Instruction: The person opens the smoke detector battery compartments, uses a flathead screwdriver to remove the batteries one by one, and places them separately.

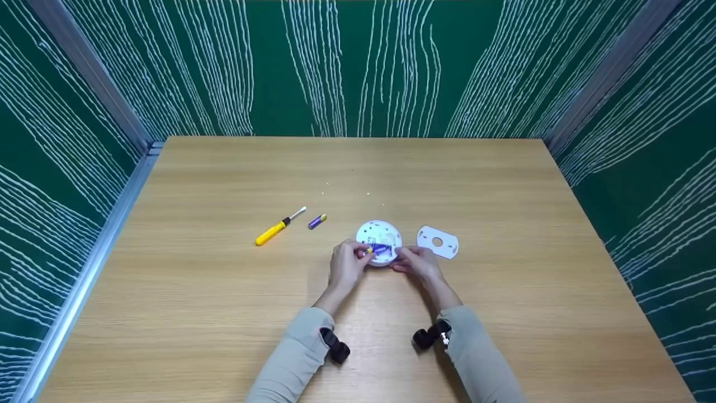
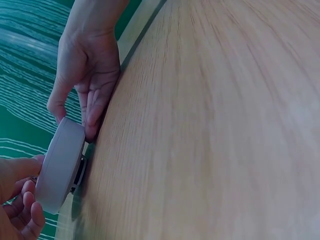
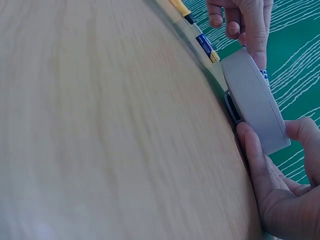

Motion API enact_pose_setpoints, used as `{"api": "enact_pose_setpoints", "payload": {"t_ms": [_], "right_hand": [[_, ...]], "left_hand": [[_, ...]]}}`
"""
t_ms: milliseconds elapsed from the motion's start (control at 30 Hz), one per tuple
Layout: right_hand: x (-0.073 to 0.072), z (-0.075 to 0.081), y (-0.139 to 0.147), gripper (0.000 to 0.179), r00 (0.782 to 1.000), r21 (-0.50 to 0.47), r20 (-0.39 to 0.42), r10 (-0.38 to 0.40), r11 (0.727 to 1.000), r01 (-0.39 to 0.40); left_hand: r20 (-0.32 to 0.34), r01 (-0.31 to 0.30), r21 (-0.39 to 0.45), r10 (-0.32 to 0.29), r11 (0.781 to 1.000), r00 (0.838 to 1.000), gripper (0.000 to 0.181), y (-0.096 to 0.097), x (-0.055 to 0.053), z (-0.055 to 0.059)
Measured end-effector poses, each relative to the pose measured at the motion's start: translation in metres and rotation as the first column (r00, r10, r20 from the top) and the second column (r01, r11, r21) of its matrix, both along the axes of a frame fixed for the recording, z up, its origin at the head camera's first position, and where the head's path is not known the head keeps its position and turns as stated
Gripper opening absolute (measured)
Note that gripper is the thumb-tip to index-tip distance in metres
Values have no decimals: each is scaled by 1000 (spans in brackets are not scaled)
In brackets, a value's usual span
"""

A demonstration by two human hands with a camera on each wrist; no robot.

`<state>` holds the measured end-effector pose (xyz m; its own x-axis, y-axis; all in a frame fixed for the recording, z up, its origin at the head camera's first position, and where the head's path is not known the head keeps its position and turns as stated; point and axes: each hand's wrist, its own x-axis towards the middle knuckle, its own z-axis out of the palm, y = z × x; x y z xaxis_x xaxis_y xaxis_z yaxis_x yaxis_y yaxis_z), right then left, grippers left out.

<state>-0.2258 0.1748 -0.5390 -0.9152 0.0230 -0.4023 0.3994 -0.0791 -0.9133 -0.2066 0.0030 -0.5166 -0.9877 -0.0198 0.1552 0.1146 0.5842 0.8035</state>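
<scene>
A round white device (image 1: 379,228), resembling a smoke detector, has its open back facing up. A blue battery (image 1: 382,249) is at its compartment, and the gold end of a battery shows between the left fingers. With thumb and index finger, my left hand (image 1: 348,263) pinches that battery at the device's left side; how far it sits in is hidden. My right hand (image 1: 420,263) grips the device's right rim, thumb on top and fingers beneath. From the side, the device (image 3: 254,102) appears tilted, a dark part under it.
A white oval mounting plate (image 1: 447,244) with a centre hole lies right of the device. To the left lie a loose blue-and-gold battery (image 1: 317,221) and a yellow-handled screwdriver (image 1: 274,230). Small white crumbs dot the wooden table (image 1: 224,302) farther back.
</scene>
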Motion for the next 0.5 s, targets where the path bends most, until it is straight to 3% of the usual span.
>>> {"api": "enact_pose_setpoints", "payload": {"t_ms": [500], "right_hand": [[0,2,0,33,1000,17,18,9,1000,-9]], "left_hand": [[-72,25,109,-17,994,997,12,-1,-2,-1]]}}
